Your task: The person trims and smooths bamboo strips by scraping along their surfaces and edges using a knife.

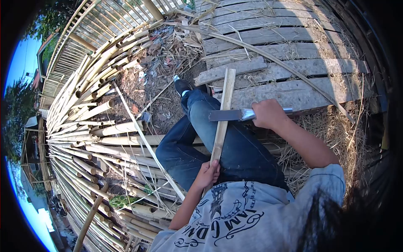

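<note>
My left hand is closed around the lower end of a split bamboo strip, near my waist. The strip slants up and away over my thigh, its far end in front of the wooden boards. In my right hand is a broad-bladed knife with a shiny metal tube handle, the fingers wrapped round it. Its dark blade lies across the strip around mid-length; I cannot tell how deep the edge sits. My jeans-covered legs are bent beneath the strip and the blade.
Many bamboo poles lie in a heap to the left. A long thin strip leans across them. Wooden planks stretch ahead on the right, with a loose board on them. Shavings cover the right side. A bamboo fence stands behind.
</note>
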Tool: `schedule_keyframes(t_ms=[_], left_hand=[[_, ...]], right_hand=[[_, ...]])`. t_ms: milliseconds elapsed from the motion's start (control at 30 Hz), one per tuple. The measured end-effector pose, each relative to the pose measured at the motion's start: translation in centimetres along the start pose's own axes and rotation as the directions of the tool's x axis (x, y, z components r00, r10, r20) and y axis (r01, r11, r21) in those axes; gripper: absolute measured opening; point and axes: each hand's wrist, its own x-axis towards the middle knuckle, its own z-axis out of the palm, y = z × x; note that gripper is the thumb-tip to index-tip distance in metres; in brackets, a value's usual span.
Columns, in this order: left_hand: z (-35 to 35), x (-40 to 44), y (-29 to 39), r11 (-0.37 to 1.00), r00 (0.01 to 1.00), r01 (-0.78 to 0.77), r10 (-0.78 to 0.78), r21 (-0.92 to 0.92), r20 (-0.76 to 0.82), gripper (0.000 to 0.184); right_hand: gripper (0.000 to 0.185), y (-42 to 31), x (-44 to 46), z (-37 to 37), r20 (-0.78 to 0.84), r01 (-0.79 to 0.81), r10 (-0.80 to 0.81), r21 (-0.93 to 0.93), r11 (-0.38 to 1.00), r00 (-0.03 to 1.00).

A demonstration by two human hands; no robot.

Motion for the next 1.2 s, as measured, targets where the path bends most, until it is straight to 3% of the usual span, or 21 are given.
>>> schedule_keyframes(t_ms=[67, 133, 200, 267, 333, 400, 467, 533, 600, 667, 733, 800, 867, 900, 933, 1000, 1067, 1133, 1167, 1200], left_hand=[[0.2, 0.2, 0.3, 1.0, 1.0, 0.009, -0.008, 0.028, -0.028, 0.04], [0.8, -0.1, 0.1, 0.999, 0.998, 0.023, -0.021, 0.034, -0.055, 0.04], [0.7, 0.0, 0.6, 1.0, 0.998, -0.008, 0.01, 0.025, -0.06, 0.04], [0.2, -0.2, 0.0, 0.999, 0.999, -0.008, 0.01, 0.04, -0.05, 0.04], [0.1, -0.2, 0.3, 0.999, 1.0, 0.001, 0.001, 0.045, -0.03, 0.039], [0.8, 0.0, 0.9, 1.0, 0.999, 0.021, -0.02, 0.014, -0.051, 0.039], [0.2, 0.2, 0.6, 1.0, 0.998, 0.012, -0.012, -0.003, -0.06, 0.039], [0.0, -0.3, -0.1, 0.999, 0.999, 0.015, -0.014, 0.034, -0.047, 0.039], [0.2, -0.2, 0.1, 0.999, 0.999, 0.026, -0.025, 0.034, -0.028, 0.039], [0.5, 0.1, 0.9, 0.999, 0.999, 0.033, -0.033, -0.011, -0.019, 0.039], [0.0, 0.3, 0.4, 1.0, 1.0, 0.022, -0.022, -0.006, -0.015, 0.039], [-0.2, -0.2, 0.0, 0.999, 0.999, 0.039, -0.039, 0.012, -0.008, 0.04], [-0.1, -0.3, 0.1, 0.998, 0.999, 0.052, -0.052, 0.018, -0.004, 0.04], [-0.2, -0.1, 0.3, 0.999, 0.999, 0.05, -0.05, -0.006, 0.014, 0.04], [-0.2, 0.1, 0.3, 0.998, 0.999, 0.046, -0.045, -0.032, 0.03, 0.04], [-0.3, 0.1, -0.1, 0.999, 0.999, 0.023, -0.022, -0.038, 0.032, 0.04], [-0.4, -0.1, -0.2, 0.999, 0.999, 0.045, -0.045, 0.011, -0.028, 0.04], [-0.4, -0.1, 0.0, 0.998, 0.998, 0.055, -0.055, -0.014, -0.005, 0.04], [-0.3, 0.1, 0.0, 0.998, 0.999, 0.051, -0.051, -0.041, 0.002, 0.04], [-0.1, 0.2, -0.4, 0.997, 0.999, 0.051, -0.05, -0.05, 0.011, 0.04]], right_hand=[[0.025, 1.1, 0.7, -0.2, 0.057, 0.01, -0.009, -0.027, 1.0, 0.998], [0.026, 3.7, 2.3, 0.5, -0.136, -0.196, 0.203, 0.062, 0.979, 0.97], [0.025, 2.3, 1.8, 1.2, -0.176, -0.191, 0.203, 0.088, 0.978, 0.963], [0.022, -0.3, 0.4, 0.5, 0.011, 0.05, -0.051, 0.064, 0.997, 0.999], [0.021, 0.8, 1.6, 0.8, 0.035, 0.095, -0.095, 0.021, 0.995, 0.995], [0.025, 3.2, 3.6, 1.2, -0.172, -0.239, 0.257, 0.121, 0.964, 0.951], [0.027, 2.3, 3.4, 1.2, -0.219, -0.185, 0.211, 0.133, 0.974, 0.953], [0.026, -0.1, 2.2, -0.1, 0.043, 0.05, -0.051, 0.024, 0.998, 0.998], [0.024, 1.6, 3.5, 0.1, 0.067, 0.096, -0.093, -0.035, 0.995, 0.993], [0.025, 4.7, 5.2, 0.7, -0.266, -0.228, 0.254, 0.124, 0.966, 0.93], [0.024, 3.6, 4.6, 0.1, -0.295, -0.188, 0.206, 0.086, 0.978, 0.933], [0.024, 1.1, 3.0, -0.7, -0.015, 0.048, -0.047, 0.027, 0.999, 0.999], [0.024, 2.3, 4.1, -0.1, 0.049, 0.088, -0.086, -0.054, 0.995, 0.995], [0.025, 4.0, 5.1, 0.6, -0.124, -0.113, 0.126, 0.103, 0.988, 0.984], [0.025, 4.6, 5.6, 0.5, -0.261, -0.272, 0.347, 0.283, 0.92, 0.901], [0.026, 3.7, 4.7, -0.1, -0.314, -0.245, 0.311, 0.232, 0.941, 0.897], [0.021, 1.4, 3.2, -1.2, -0.003, 0.011, -0.011, 0.016, 1.0, 1.0], [0.019, 3.2, 4.2, -1.2, 0.03, -0.024, 0.026, -0.058, 0.998, 0.999], [0.022, 4.7, 5.1, -1.0, -0.111, -0.247, 0.258, 0.107, 0.963, 0.96], [0.025, 5.6, 5.5, -1.2, -0.21, -0.416, 0.484, 0.297, 0.86, 0.85]])
